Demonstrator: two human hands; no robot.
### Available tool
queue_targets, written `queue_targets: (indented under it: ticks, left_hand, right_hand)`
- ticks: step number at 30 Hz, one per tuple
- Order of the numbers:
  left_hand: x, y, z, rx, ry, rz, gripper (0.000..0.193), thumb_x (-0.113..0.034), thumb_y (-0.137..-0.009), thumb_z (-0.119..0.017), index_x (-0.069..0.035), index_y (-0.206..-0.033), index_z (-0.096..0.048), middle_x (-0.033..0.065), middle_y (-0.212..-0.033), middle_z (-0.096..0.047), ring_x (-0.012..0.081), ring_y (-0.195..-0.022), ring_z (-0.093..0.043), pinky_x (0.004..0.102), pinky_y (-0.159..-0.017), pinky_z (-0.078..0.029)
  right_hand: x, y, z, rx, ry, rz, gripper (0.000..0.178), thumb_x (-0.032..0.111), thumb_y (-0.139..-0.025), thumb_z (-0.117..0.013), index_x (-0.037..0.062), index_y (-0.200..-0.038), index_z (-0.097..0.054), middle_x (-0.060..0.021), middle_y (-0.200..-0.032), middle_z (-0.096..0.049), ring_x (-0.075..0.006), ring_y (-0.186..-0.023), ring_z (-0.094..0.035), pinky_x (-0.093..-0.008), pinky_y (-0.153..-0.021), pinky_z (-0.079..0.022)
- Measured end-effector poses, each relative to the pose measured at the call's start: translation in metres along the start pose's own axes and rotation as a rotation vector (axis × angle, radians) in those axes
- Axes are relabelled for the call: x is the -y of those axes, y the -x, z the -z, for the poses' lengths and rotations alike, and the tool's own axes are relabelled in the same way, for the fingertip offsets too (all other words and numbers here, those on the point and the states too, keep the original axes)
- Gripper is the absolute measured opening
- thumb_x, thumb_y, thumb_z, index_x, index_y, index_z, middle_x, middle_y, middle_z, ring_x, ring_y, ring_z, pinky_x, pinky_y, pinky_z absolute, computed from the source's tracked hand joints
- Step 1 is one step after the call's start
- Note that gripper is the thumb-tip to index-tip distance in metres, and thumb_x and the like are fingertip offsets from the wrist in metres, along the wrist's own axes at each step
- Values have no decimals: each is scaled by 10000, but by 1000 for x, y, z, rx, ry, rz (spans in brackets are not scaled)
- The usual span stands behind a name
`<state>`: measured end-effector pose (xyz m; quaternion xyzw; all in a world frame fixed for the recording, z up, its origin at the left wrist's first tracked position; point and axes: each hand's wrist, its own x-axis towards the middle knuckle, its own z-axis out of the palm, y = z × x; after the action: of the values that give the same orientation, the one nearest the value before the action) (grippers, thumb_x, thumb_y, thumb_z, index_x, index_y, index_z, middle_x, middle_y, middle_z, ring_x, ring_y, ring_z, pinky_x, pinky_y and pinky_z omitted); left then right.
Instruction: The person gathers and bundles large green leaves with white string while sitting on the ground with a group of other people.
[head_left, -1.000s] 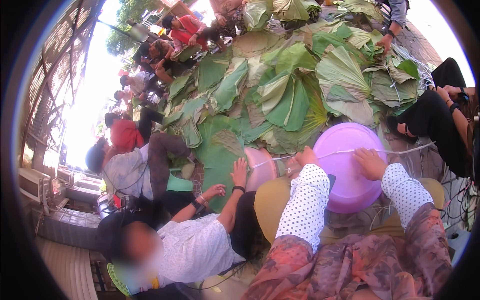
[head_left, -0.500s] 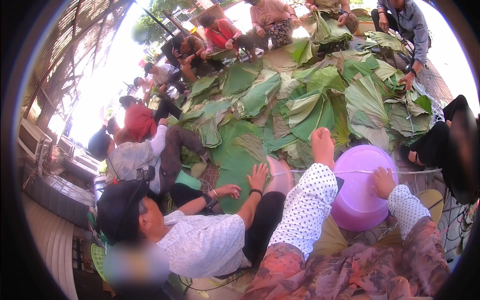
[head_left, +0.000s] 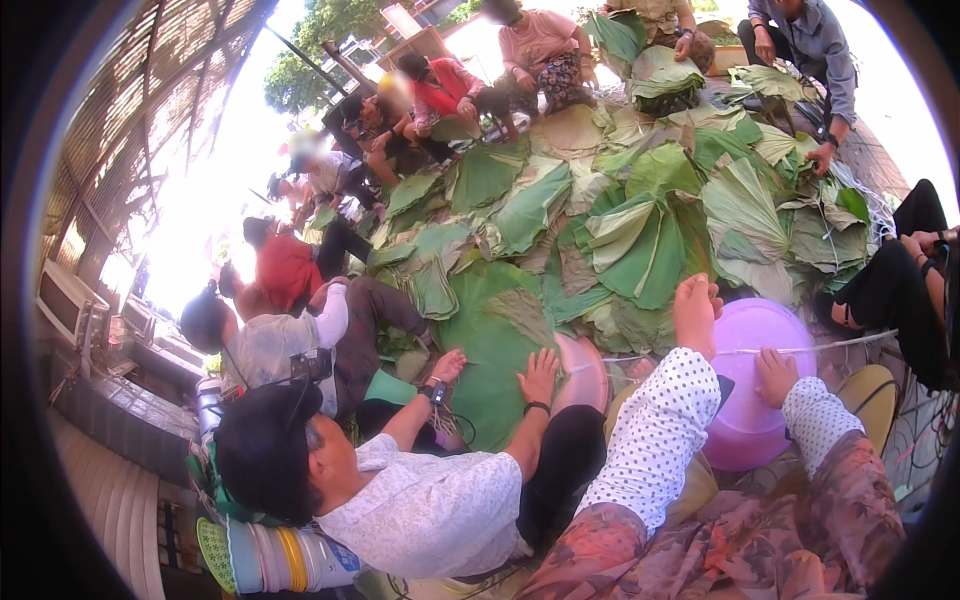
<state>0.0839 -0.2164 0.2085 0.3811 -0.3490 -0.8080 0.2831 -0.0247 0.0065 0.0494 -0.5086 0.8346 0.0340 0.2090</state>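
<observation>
A purple plastic basin (head_left: 745, 435) stands in front of me between my knees, its broad round face turned up. A thin white string (head_left: 845, 343) stretches sideways across it. My left hand (head_left: 697, 318) is raised at the basin's left edge, above the line of the string. Its fingers are curled closed, and what they hold, if anything, is hidden. My right hand (head_left: 776, 376) rests on the basin with fingers extended, the tips just by the string. Beyond the basin spreads a heap of large green and dried leaves (head_left: 640, 240).
To my left a co-worker in a black cap (head_left: 265, 450) lays both hands near a broad green leaf (head_left: 490, 390). A pink basin (head_left: 583, 372) stands beside that person's knee. Several other people sit around the heap. Dark-clothed knees (head_left: 895, 290) are close on my right.
The whole view has shifted slightly. My left hand has moved right, nearer the basin, and its fingers have turned. My right hand stays on the basin. The co-worker's hand on the leaf has drawn back.
</observation>
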Motion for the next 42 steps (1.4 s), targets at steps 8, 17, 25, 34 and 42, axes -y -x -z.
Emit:
queue_targets:
  ticks: [8,17,25,34,42]
  left_hand:
    - [5,-7,4,48,40,24,217,-256,-1001,-605,-85,-1132,-581,35,-941,-620,124,-700,-562,284,-624,-480]
    - [6,0,7,63,22,42,206,-246,-1007,-583,-99,-1150,-604,31,-953,-630,128,-728,-575,289,-635,-489]
    - [10,-2,13,65,9,66,215,-254,-1009,-569,-105,-1158,-614,30,-954,-630,138,-742,-579,315,-652,-496]
    - [0,7,14,29,20,43,209,-242,-1005,-564,-101,-1145,-627,21,-931,-628,135,-729,-580,306,-649,-491]
    - [-2,3,4,52,-7,-3,230,-243,-1012,-555,-80,-1166,-611,47,-959,-633,136,-733,-586,312,-659,-503]
  right_hand:
    - [4,-4,4,53,-29,-69,834,332,-892,-691,55,-1554,-267,-154,-1648,-218,-324,-1535,-184,-609,-1195,-192]
    - [11,-2,7,72,-13,-79,823,341,-893,-686,63,-1551,-279,-143,-1648,-225,-318,-1534,-191,-614,-1190,-197]
    - [4,0,5,9,-5,-76,771,350,-874,-708,83,-1506,-355,-131,-1610,-293,-299,-1507,-253,-622,-1161,-251]
    - [-3,-3,2,61,-39,-59,750,329,-872,-709,116,-1509,-375,-131,-1589,-330,-315,-1489,-291,-609,-1160,-271]
    - [1,-11,6,26,-38,-24,632,294,-830,-744,89,-1378,-503,-134,-1463,-462,-335,-1392,-427,-554,-1074,-420]
